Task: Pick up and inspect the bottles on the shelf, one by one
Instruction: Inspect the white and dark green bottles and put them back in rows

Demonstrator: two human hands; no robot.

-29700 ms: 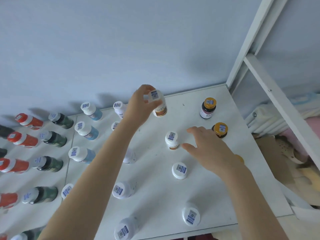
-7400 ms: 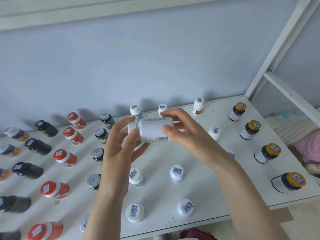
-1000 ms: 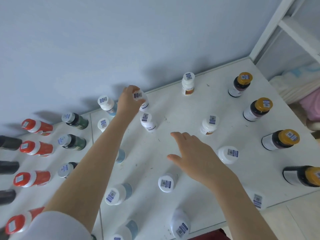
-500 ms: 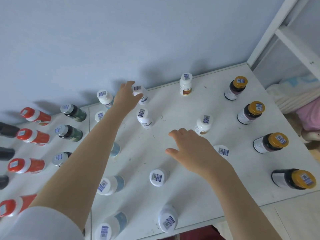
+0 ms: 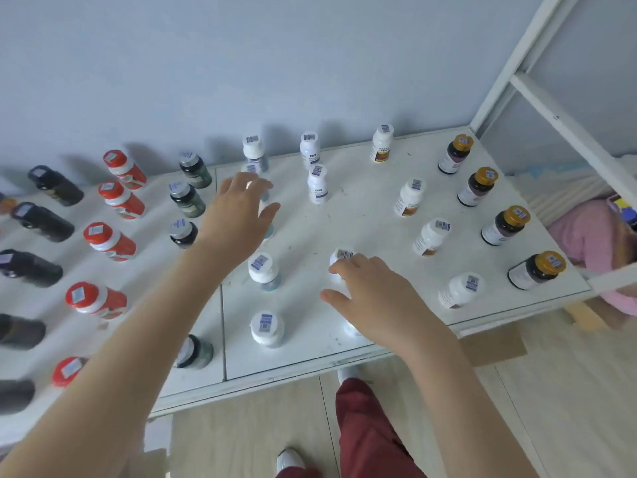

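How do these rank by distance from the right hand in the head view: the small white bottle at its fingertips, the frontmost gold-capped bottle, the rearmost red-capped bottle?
From the right hand:
1. The white bottle, right at the fingertips.
2. The gold-capped bottle, at the front right edge.
3. The red-capped bottle, back left, by the wall.

Beneath the left hand [image 5: 238,215] and right hand [image 5: 375,298], matt white shelf [image 5: 362,215], scuffed and speckled. Between them, smooth white plastic bottles [image 5: 263,274] with paper barcode stickers [image 5: 259,261]. Right of the right hand, glossy dark bottles [image 5: 527,276] under gold caps [image 5: 551,262]. Left of the left hand, shiny red plastic lids [image 5: 94,232].
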